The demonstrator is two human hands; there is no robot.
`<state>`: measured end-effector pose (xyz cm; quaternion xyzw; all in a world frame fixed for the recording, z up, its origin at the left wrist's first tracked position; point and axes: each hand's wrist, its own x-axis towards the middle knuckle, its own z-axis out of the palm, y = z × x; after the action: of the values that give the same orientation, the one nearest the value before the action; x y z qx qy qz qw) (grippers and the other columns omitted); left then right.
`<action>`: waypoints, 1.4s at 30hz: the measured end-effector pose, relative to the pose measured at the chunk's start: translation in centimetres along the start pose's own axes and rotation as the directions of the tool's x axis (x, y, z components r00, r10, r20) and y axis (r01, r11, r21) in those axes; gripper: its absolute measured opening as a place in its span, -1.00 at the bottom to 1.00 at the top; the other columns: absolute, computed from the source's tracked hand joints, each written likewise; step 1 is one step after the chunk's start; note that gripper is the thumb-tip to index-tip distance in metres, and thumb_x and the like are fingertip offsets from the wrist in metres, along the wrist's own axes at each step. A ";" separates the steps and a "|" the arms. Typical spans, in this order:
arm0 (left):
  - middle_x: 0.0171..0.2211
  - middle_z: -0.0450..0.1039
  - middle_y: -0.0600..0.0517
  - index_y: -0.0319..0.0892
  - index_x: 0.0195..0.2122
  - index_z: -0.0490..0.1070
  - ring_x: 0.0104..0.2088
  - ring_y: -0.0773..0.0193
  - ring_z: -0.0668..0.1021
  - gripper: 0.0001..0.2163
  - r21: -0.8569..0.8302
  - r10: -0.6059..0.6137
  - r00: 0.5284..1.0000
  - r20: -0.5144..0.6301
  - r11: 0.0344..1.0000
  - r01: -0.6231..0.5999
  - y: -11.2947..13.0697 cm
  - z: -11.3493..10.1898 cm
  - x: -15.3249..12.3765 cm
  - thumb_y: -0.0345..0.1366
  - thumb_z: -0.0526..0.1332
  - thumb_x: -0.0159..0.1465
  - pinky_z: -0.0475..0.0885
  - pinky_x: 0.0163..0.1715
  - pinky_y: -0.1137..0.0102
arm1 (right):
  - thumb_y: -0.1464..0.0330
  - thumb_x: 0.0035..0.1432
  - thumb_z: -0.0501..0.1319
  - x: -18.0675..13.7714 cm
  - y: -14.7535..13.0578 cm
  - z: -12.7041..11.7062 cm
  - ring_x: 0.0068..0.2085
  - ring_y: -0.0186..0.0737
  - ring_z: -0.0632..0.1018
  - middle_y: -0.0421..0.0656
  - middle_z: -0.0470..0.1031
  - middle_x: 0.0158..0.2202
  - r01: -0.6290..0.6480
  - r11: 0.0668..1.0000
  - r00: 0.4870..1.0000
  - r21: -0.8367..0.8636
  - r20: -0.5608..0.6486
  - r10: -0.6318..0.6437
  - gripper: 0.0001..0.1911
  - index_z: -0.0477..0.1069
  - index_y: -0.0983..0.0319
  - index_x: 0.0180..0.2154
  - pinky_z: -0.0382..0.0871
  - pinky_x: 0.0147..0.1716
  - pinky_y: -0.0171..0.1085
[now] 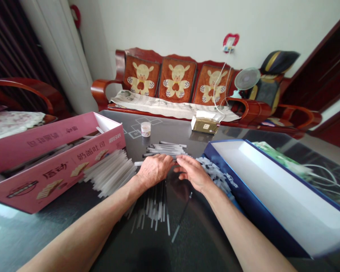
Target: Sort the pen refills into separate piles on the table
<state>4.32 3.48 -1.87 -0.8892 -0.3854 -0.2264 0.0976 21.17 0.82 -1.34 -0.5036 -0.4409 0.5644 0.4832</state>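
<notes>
My left hand (155, 169) is closed round a whitish pen barrel (138, 163), whose end sticks out to the left. My right hand (193, 172) meets it at the barrel's other end, thumb and forefinger close together; what they pinch is too small to make out. Just beyond the hands lies a stack of pens (167, 146). Left of my left hand is a heap of translucent barrels (110, 172). Dark-inked pen refills (155, 209) lie below it, with a single refill (181, 217) apart. Small translucent pieces, perhaps caps (215, 173), are piled beside my right hand.
A pink carton (82, 158) with contents stands on the left, and a blue box (260, 189) with a white inside on the right. Farther back on the dark table (175, 130) are a small cup (145, 129) and a tissue box (205, 124). A wooden sofa stands behind.
</notes>
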 end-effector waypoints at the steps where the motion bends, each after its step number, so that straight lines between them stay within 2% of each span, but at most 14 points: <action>1: -0.40 0.47 0.00 -0.20 -0.27 0.37 -0.36 0.25 0.54 -0.73 0.003 0.006 1.000 0.001 1.000 -0.006 0.0 0.0 0.0 -0.21 -0.07 0.38 0.35 -0.41 0.43 | 0.19 0.05 0.27 0.0 0.0 0.0 -0.46 -0.36 0.53 -0.16 0.52 -0.36 -0.020 1.000 1.000 -0.010 -0.017 0.020 -0.73 0.44 0.23 -0.25 0.29 -0.69 -0.49; 7: -0.40 0.46 0.01 -0.18 -0.27 0.37 -0.36 0.26 0.54 -0.76 0.014 0.046 0.999 0.008 0.999 -0.046 0.1 0.0 -0.1 -0.25 -0.05 0.37 0.36 -0.40 0.43 | 0.19 0.13 0.19 0.2 0.6 0.4 -0.59 -0.42 0.45 -0.17 0.48 -0.52 -0.036 0.989 0.996 -0.143 -0.091 0.023 -0.72 0.41 0.29 -0.43 0.15 -0.76 -0.51; 11: -0.41 0.47 0.01 -0.18 -0.28 0.38 -0.37 0.27 0.54 -0.74 0.008 0.032 0.999 0.029 0.999 -0.033 0.0 -0.3 0.0 -0.21 -0.05 0.38 0.36 -0.42 0.44 | 0.24 0.05 0.23 0.4 0.5 0.0 -0.53 -0.38 0.49 -0.18 0.50 -0.47 0.083 0.981 0.996 -0.175 -0.028 -0.089 -0.80 0.43 0.27 -0.39 0.24 -0.67 -0.47; 14: -0.40 0.48 0.00 -0.18 -0.26 0.39 -0.37 0.28 0.54 -0.70 0.009 -0.004 1.000 0.025 1.000 0.004 0.0 -0.6 0.1 -0.18 -0.07 0.39 0.35 -0.41 0.45 | 0.32 0.03 0.21 0.6 -0.3 -1.6 -0.41 -0.29 0.56 -0.17 0.54 -0.40 0.186 0.904 0.969 -0.384 -0.079 -0.233 -0.83 0.44 0.25 -0.30 0.35 -0.54 -0.39; 16: -0.39 0.49 0.01 -0.17 -0.20 0.40 -0.36 0.28 0.55 -0.71 0.014 -0.001 1.000 0.012 1.000 0.001 -0.1 -0.6 0.1 -0.18 -0.07 0.39 0.35 -0.41 0.45 | 0.38 0.05 0.19 0.7 -1.1 -3.1 -0.35 -0.24 0.57 -0.15 0.56 -0.38 0.227 0.733 0.918 -0.641 -0.110 -0.381 -0.85 0.46 0.23 -0.29 0.40 -0.39 -0.32; 18: -0.39 0.48 0.01 -0.13 -0.11 0.39 -0.36 0.28 0.55 -0.72 0.026 0.020 1.000 0.005 0.999 -0.020 -0.1 -0.5 0.0 -0.19 -0.07 0.39 0.34 -0.42 0.46 | 0.42 0.07 0.17 0.7 -1.8 -4.7 -0.30 -0.22 0.57 -0.14 0.57 -0.37 0.217 0.473 0.866 -0.854 -0.054 -0.497 -0.84 0.48 0.22 -0.28 0.38 -0.26 -0.28; 22: -0.40 0.47 0.02 -0.10 -0.03 0.38 -0.35 0.26 0.54 -0.71 0.039 0.052 0.999 -0.005 0.998 -0.051 -0.2 -0.2 0.0 -0.21 -0.07 0.39 0.34 -0.43 0.45 | 0.42 0.15 0.13 0.5 -2.3 -6.7 -0.25 -0.17 0.53 -0.09 0.54 -0.29 0.110 0.049 0.842 -0.993 0.066 -0.536 -0.82 0.51 0.20 -0.27 0.32 -0.23 -0.27; 24: -0.39 0.46 0.01 -0.10 -0.04 0.38 -0.33 0.25 0.54 -0.72 0.034 0.055 0.998 -0.006 0.998 -0.055 -0.2 -0.1 -0.1 -0.22 -0.07 0.38 0.34 -0.41 0.44 | 0.40 0.17 0.11 0.3 -2.1 -7.0 -0.22 -0.13 0.50 -0.06 0.50 -0.28 0.024 -0.078 0.859 -0.997 0.060 -0.508 -0.81 0.52 0.20 -0.32 0.31 -0.23 -0.26; 27: -0.39 0.46 0.01 -0.11 -0.06 0.38 -0.32 0.24 0.54 -0.72 0.023 0.052 0.999 -0.001 0.998 -0.052 -0.2 -0.1 -0.1 -0.22 -0.07 0.38 0.35 -0.40 0.43 | 0.40 0.17 0.10 0.2 -1.8 -6.9 -0.21 -0.08 0.48 -0.01 0.45 -0.32 -0.093 -0.176 0.898 -0.980 -0.006 -0.440 -0.77 0.52 0.22 -0.40 0.30 -0.24 -0.22; 29: -0.38 0.46 0.01 -0.12 -0.06 0.38 -0.31 0.24 0.53 -0.71 0.017 0.049 0.999 0.001 0.999 -0.049 -0.2 -0.1 -0.1 -0.22 -0.08 0.39 0.35 -0.40 0.43 | 0.40 0.15 0.12 0.1 -1.7 -6.5 -0.20 -0.05 0.47 0.02 0.45 -0.29 -0.110 -0.169 0.895 -0.979 -0.024 -0.445 -0.80 0.53 0.24 -0.37 0.31 -0.24 -0.20; 31: -0.37 0.46 0.00 -0.13 -0.07 0.38 -0.31 0.24 0.53 -0.71 0.011 0.050 0.999 -0.006 0.999 -0.050 -0.1 0.0 0.0 -0.22 -0.08 0.39 0.35 -0.39 0.43 | 0.41 0.13 0.14 0.1 -1.6 -5.8 -0.17 -0.04 0.48 0.03 0.47 -0.24 -0.013 -0.076 0.867 -0.997 0.026 -0.497 -0.80 0.53 0.25 -0.28 0.32 -0.19 -0.19; 35: -0.37 0.45 -0.01 -0.16 -0.11 0.39 -0.32 0.26 0.52 -0.72 -0.010 0.058 0.998 -0.023 0.998 -0.059 -0.1 0.1 0.0 -0.23 -0.08 0.39 0.35 -0.37 0.44 | 0.37 0.14 0.16 0.2 -0.9 -3.1 -0.23 -0.19 0.55 -0.09 0.57 -0.23 0.329 0.401 0.853 -0.855 0.087 -0.514 -0.78 0.52 0.22 -0.19 0.37 -0.16 -0.26; 38: -0.37 0.45 0.00 -0.17 -0.12 0.39 -0.32 0.25 0.51 -0.73 -0.023 0.065 0.997 -0.032 0.998 -0.066 0.0 0.1 0.0 -0.25 -0.07 0.39 0.35 -0.36 0.42 | 0.29 0.11 0.19 0.2 0.1 -1.2 -0.27 -0.20 0.58 -0.16 0.61 -0.29 0.379 0.675 0.899 -0.633 0.080 -0.430 -0.78 0.54 0.20 -0.23 0.42 -0.21 -0.26; 42: -0.36 0.45 -0.01 -0.19 -0.13 0.39 -0.31 0.25 0.51 -0.75 -0.038 0.082 0.996 -0.043 0.996 -0.084 0.1 0.1 -0.1 -0.29 -0.05 0.37 0.35 -0.33 0.41 | 0.27 0.07 0.21 0.2 0.7 -0.5 -0.32 -0.18 0.58 -0.17 0.61 -0.37 0.377 0.755 0.905 -0.537 0.041 -0.422 -0.80 0.56 0.22 -0.35 0.42 -0.28 -0.27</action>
<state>4.37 3.39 -1.96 -0.9013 -0.3414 -0.2482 0.0974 21.58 0.87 -2.13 -0.5346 -0.6568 0.2818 0.4511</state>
